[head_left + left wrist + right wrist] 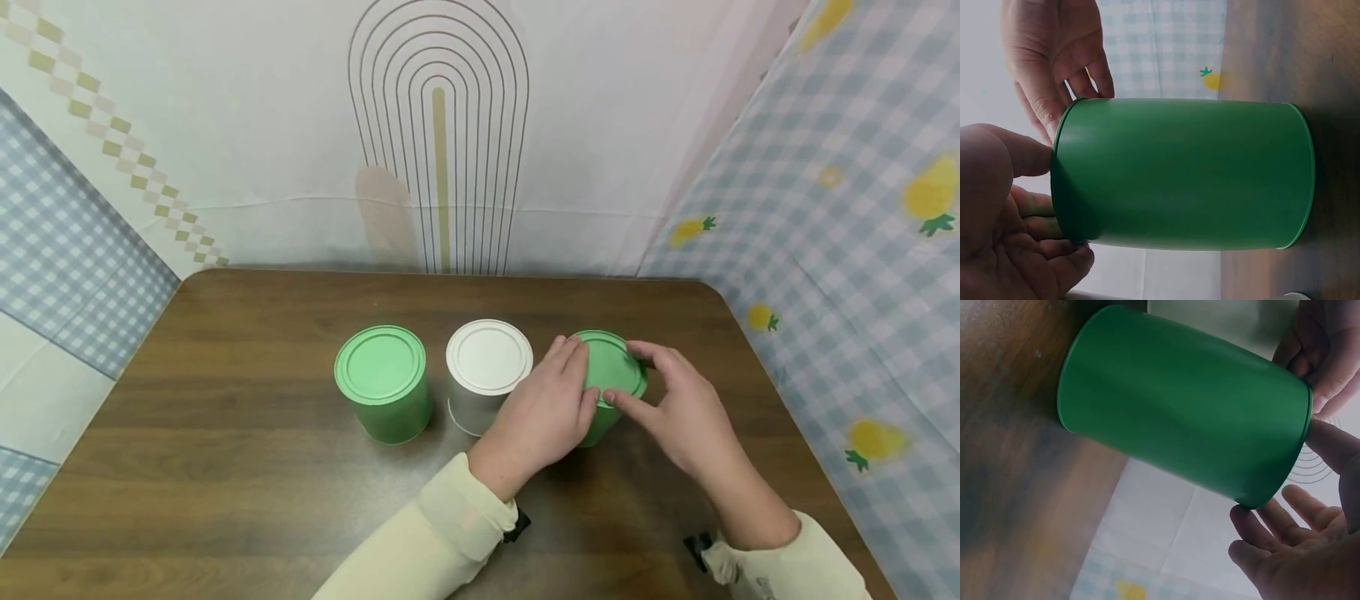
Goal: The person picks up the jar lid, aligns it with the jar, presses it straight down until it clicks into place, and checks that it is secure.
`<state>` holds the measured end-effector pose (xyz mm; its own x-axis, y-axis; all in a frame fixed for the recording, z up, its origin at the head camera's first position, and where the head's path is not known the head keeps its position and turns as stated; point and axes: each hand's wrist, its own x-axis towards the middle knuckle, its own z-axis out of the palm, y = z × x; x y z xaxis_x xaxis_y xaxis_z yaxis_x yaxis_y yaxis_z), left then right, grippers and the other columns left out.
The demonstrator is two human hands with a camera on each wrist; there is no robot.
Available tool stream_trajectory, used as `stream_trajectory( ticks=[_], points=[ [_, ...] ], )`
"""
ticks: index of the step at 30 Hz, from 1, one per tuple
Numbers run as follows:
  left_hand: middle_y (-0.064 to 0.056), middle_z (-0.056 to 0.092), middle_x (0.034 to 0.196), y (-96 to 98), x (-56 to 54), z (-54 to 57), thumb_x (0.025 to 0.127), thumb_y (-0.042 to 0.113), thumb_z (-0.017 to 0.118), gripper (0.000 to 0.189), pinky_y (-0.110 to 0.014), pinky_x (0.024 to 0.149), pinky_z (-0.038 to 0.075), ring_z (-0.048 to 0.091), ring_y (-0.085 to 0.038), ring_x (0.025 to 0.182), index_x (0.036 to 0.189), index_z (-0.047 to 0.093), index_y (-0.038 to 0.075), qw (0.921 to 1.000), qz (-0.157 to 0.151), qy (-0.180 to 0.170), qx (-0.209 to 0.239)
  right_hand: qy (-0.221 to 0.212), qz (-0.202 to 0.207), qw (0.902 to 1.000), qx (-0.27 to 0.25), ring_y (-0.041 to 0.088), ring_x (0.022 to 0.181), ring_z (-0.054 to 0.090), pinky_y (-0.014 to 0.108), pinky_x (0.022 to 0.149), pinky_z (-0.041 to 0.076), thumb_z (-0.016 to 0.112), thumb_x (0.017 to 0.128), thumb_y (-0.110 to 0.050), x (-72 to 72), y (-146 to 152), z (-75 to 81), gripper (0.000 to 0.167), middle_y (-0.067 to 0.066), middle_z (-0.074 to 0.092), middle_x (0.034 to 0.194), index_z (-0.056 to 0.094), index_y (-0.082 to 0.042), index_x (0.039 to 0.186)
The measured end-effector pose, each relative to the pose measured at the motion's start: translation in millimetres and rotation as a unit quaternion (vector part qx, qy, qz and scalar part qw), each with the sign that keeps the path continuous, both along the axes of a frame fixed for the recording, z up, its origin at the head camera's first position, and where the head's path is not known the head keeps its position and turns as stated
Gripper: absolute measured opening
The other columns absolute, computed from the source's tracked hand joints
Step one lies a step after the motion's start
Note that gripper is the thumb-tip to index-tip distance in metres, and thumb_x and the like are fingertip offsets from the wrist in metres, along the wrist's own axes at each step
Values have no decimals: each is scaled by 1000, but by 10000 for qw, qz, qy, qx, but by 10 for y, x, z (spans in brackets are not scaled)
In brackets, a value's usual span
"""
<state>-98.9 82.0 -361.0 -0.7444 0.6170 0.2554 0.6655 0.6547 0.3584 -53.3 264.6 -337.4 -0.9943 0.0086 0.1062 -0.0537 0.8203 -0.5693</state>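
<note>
A green can [617,367] with a matching round lid stands upright at the right of a row on the table. My left hand [542,402] grips its rim from the left, thumb at the near edge and fingers across the lid's left side. Opposite it, my right hand [684,408] holds the rim between thumb and fingers. In the left wrist view, both hands meet the top end of the green can [1185,175], and its side wall is bare. The right wrist view shows the green can [1185,400] with the right fingers [1250,528] at its rim.
Just left of the left hand stands a white can [489,358], partly hidden by that hand. Farther left is another green can [382,375]. All are on a brown wooden table [225,467]. Patterned cloth [600,125] hangs behind and at both sides.
</note>
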Motion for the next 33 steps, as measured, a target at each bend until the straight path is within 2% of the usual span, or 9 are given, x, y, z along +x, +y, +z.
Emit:
stream_trajectory(
  ticks=[3, 9, 23, 28, 33],
  points=[
    [-16, 47, 151, -24, -8, 16, 104, 26, 51, 51, -32, 116, 33, 41, -27, 143, 145, 47, -4, 10000, 19, -86, 48, 148, -40, 9999, 38, 41, 128, 50, 65, 100, 41, 78, 89, -34, -1, -10, -26, 71, 21, 54, 139, 48, -1, 144],
    [-17, 48, 150, -50, -17, 17, 104, 25, 51, 50, -32, 116, 33, 42, -28, 142, 144, 48, -5, 9999, 62, 31, 133, 389, -57, 9992, 125, 40, 126, 54, 63, 100, 43, 79, 88, -35, -25, -23, -48, 67, 19, 60, 134, 52, -2, 140],
    [-17, 49, 149, -31, -10, -16, 104, 24, 52, 49, -32, 116, 33, 43, -28, 141, 143, 49, -5, 9994, 38, 140, 312, 406, -232, 9983, 361, 43, 123, 55, 65, 97, 44, 77, 89, -38, 31, -30, -38, 66, 19, 63, 131, 54, -1, 139],
    [-16, 47, 151, -25, -5, -40, 104, 24, 51, 50, -32, 117, 31, 41, -28, 143, 145, 46, -5, 9986, -36, -154, 508, 367, -349, 9983, 300, 45, 126, 51, 67, 96, 44, 72, 93, -43, 95, -37, -84, 66, 18, 58, 139, 53, -3, 142],
    [-17, 45, 153, -29, 3, -72, 103, 26, 55, 56, -31, 120, 25, 38, -27, 145, 148, 42, -5, 9967, -154, -345, 718, 789, -210, 9967, 19, 43, 132, 49, 66, 99, 43, 70, 96, -33, 164, -43, -246, 56, 13, 53, 147, 55, -2, 140]
  ],
)
